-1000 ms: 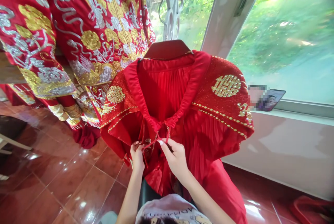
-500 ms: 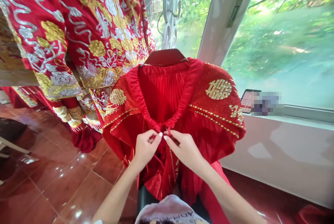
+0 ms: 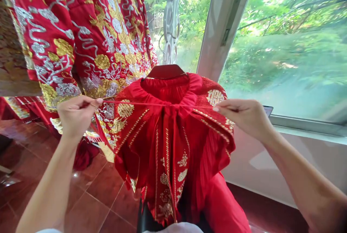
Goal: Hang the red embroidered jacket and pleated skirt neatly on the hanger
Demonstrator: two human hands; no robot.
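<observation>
head view, looking down: a red gold-trimmed garment (image 3: 165, 146) hangs upright in front of the person, between the two forearms, on a broad dark-red hanger (image 3: 166, 71) whose metal hook (image 3: 161, 45) rises before a pale ornate post (image 3: 170, 19). its neckline (image 3: 189, 97) is a ruffled, gathered band, drawn in at the front, with an opening behind showing the pleated red inside. the shoulders glitter; each carries a round gold double-happiness emblem (image 3: 125, 109), and rows of gold beading edge the flared shoulder panels. down the front, gold-beaded strips and floral motifs fall among deep folds, and a plain, smooth red cloth (image 3: 226, 204) spreads below on the right.

the hands are wide apart. the left hand (image 3: 76, 114) pinches one end of a thin red drawstring (image 3: 135, 103) between thumb and fingers; the right hand (image 3: 244, 115) pinches the other, just in front of the shoulder. the cord runs nearly straight and taut across the neckline. at left hangs a red jacket (image 3: 114, 37) embroidered in silver and gold.
</observation>
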